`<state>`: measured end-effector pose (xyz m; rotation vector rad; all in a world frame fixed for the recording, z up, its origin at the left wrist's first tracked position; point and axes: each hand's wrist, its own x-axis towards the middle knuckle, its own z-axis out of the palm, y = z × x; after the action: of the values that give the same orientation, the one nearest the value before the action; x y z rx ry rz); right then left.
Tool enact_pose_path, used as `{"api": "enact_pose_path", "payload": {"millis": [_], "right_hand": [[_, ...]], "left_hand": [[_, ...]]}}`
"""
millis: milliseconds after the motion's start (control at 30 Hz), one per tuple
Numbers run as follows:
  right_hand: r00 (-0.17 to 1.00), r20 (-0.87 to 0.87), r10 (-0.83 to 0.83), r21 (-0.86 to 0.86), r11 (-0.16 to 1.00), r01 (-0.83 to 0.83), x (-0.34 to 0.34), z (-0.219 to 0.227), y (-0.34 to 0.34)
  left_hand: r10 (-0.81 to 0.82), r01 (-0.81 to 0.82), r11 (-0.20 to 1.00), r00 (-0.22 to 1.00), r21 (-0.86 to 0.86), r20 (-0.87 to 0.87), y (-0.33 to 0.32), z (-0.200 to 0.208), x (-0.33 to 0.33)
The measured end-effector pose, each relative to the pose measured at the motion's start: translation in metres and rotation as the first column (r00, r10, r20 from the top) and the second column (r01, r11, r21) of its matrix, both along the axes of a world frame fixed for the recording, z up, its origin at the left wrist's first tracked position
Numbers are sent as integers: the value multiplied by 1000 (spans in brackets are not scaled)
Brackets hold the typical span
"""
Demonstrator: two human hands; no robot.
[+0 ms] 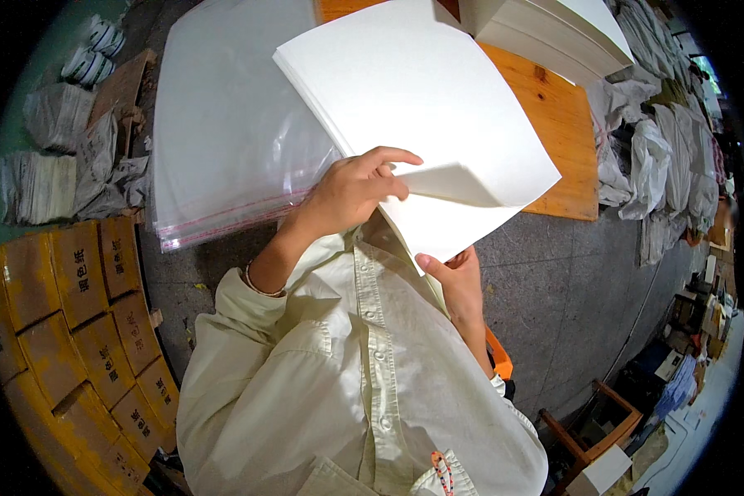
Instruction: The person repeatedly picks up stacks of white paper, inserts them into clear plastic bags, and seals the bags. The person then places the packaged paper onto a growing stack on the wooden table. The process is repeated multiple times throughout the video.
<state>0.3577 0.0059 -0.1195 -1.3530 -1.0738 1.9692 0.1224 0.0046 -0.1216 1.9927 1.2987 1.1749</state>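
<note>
A stack of large white paper sheets (413,91) lies slanted across the table and reaches toward my body. My left hand (351,190) is at the stack's near left edge, its fingers bent over the paper and its index finger reaching onto the surface. Beside it the top paper bulges up in a fold and casts a shadow. My right hand (457,285) grips the near corner, thumb on top and the other fingers mostly hidden underneath. Left of the paper, partly beneath it, lies a pile of clear plastic bags (223,132) with pinkish strips along the near edge.
The wooden tabletop (554,124) shows at the right, with a thick paper stack (546,41) at the far side. Taped cardboard boxes (99,331) stand at left. Wrapped bundles (649,157) line the right. A wooden stool (595,422) stands on the grey floor (546,306).
</note>
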Motion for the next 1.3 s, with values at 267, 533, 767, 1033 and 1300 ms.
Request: {"api": "enact_pose_path", "payload": {"millis": [267,533,767,1033,1300], "right_hand": [[999,32,-23,49,999,22,-3,2,0],[1000,19,21,-20,1000,-20,2,9,1],[1000,6,-1,-9,1000,1,2,2,0],[999,42,-19,40,999,17,-2,-3,2],[1000,30,3,38,999,-4,1,-5,3]], "left_hand": [[-42,44,999,997,25,-71,1,16,3],[69,-70,997,997,42,29,1,4,5],[120,-145,988,946,59,300,2,2,13],[-26,22,992,999,-127,-34,-1,15,2],[-72,72,997,997,-34,6,3,9,1]]}}
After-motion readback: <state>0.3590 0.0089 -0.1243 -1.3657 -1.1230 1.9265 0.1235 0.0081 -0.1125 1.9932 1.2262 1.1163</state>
